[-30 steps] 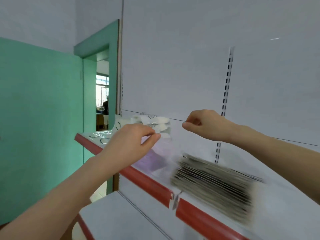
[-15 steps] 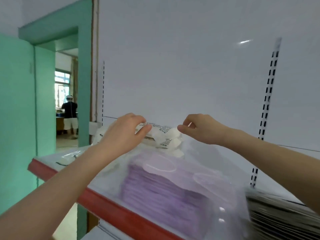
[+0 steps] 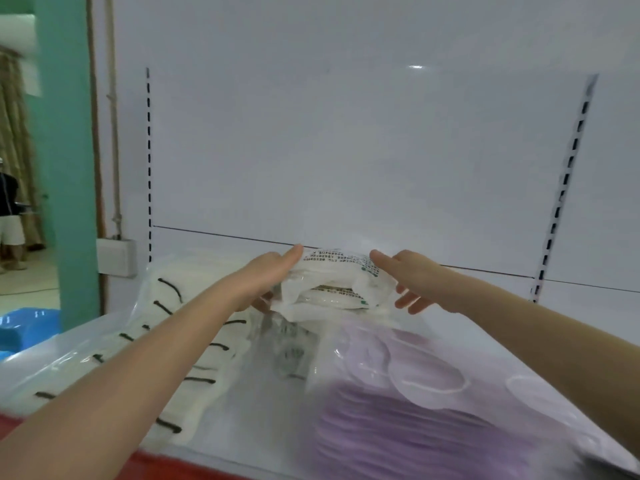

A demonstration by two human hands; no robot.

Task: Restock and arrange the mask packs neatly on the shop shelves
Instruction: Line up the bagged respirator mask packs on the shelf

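- Mask packs fill the near part of the shelf [image 3: 588, 313], just behind its red front lip [image 3: 166, 462]. A clear bag of purple masks [image 3: 398, 431] lies on my right, and beside it on my left is a clear bag of white masks with black ear loops [image 3: 104, 358].
- I judge the restocking to be partway done. Those two bags are down, but their plastic looks slack and not squared to the lip, and bare shelf shows further right.
- Behind them, about mid-shelf and close to the rear, sits a small stack of white printed packs [image 3: 329, 285]. I take it to be the one being placed now.
- The left hand [image 3: 266, 275] lies along the stack's left end with its fingers [image 3: 292, 252] straight. I cannot tell whether the lower ones reach underneath.
- The right hand [image 3: 415, 275] meets the right end with its fingers [image 3: 379, 256] straight and spread, pressing rather than gripping.
- Farthest off is the white back panel [image 3: 346, 150] with a slotted upright [image 3: 149, 150].
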